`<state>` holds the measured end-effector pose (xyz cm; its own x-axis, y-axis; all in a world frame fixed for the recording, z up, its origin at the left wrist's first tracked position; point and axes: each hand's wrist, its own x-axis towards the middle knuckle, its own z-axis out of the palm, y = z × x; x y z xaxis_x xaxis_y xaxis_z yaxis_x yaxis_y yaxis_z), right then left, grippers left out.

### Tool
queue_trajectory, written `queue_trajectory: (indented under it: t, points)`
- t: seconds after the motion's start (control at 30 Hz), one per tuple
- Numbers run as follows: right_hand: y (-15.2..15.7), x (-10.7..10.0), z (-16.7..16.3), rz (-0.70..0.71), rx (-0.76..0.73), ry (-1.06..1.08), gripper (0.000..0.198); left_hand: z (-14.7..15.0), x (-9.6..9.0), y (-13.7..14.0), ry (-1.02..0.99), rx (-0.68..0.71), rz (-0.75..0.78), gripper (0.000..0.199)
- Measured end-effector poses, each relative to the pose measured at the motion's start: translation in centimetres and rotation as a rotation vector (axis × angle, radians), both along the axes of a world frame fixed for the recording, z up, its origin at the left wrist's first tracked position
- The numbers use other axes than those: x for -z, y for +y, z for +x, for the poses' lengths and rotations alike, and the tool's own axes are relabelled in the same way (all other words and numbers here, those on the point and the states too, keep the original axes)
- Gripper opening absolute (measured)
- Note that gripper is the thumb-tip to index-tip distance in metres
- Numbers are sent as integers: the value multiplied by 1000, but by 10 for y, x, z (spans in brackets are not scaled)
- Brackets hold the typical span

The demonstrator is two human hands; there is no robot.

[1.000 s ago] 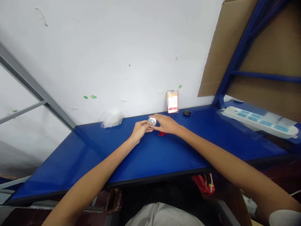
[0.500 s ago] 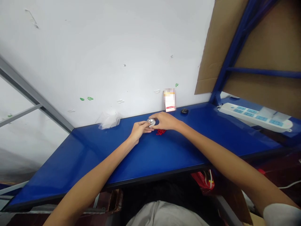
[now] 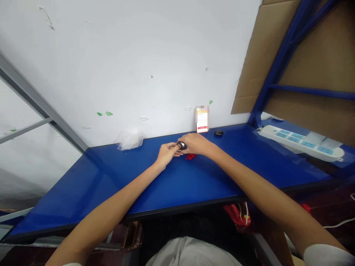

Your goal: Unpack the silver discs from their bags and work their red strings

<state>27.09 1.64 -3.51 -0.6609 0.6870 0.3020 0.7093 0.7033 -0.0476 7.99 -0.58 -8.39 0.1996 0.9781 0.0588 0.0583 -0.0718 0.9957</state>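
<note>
Between my hands, above the blue table [image 3: 133,184], is a small shiny round metal object [image 3: 182,145]; its exact kind is unclear. My left hand [image 3: 168,153] grips its left side, thumb on the near face and fingers beneath. My right hand [image 3: 195,143] curls around its right and far side, with the fingertips partly hidden. Just below the right hand, a tangle of red cord-like pieces [image 3: 190,156] lies on the tabletop.
A phone with a lit screen [image 3: 202,120] leans against the white wall. Right of it sits a small black case [image 3: 219,133]. A clear plastic bag [image 3: 130,140] lies at the back left. A white power strip [image 3: 302,142] is at the right, near a blue frame [image 3: 273,79].
The metal object has turned in my hands, from a flat silvery face to a dark, glossy rounded one. My right fingers have closed in nearer to it. The camera view has shifted slightly.
</note>
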Motion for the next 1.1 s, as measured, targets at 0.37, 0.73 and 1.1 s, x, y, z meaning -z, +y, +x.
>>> queue_trajectory:
  t: [0.37, 0.73, 1.1]
  points:
    - [1, -1, 4, 24, 32, 14, 15, -3, -6, -3, -105, 37, 15, 42]
    - [29, 10, 43, -149, 124, 216, 27, -18, -6, 13, -64, 11, 59, 46]
    - [67, 28, 64, -307, 303, 158, 39, -20, 6, 23, 154, 42, 235, 25]
